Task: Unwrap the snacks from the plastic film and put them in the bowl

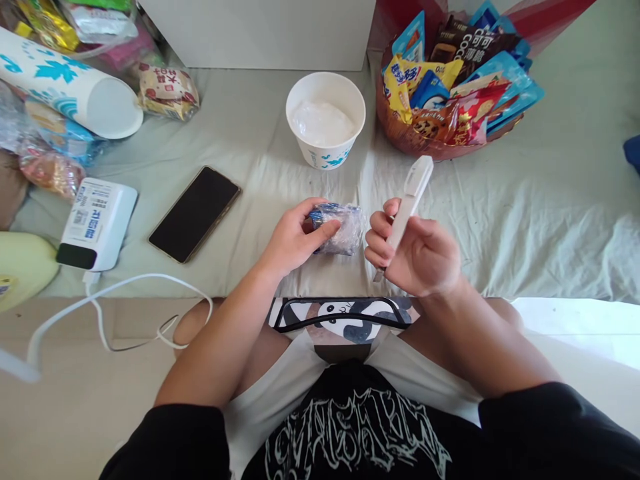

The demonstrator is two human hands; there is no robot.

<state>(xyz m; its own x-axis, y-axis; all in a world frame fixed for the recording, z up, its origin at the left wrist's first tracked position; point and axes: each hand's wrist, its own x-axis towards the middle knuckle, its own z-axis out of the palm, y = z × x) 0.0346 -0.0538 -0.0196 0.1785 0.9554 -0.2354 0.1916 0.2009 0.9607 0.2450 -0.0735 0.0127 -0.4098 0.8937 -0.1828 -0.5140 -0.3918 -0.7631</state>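
My left hand [300,237] grips a small packet [345,230] with blue edges, wrapped in crinkled clear plastic. Its thumb presses on top, and the packet rests on or just above the cloth; I cannot tell which. To the right, my right hand [420,250] is turned partly palm up, its fingers curled around a white utility knife [407,203]. A short piece of blade shows at the knife's lower end, pointing down toward the front edge and apart from the packet. Beyond both hands stands a white paper bucket [325,150] with blue print, a whitish clear film inside.
Snack packets fill a brown bowl [395,140] at back right. Left lie a black phone [195,213], a white device [100,223] with a cable [150,279], a stack of paper buckets [75,87] and a wrapped snack [167,92]. A white box [265,33] stands behind.
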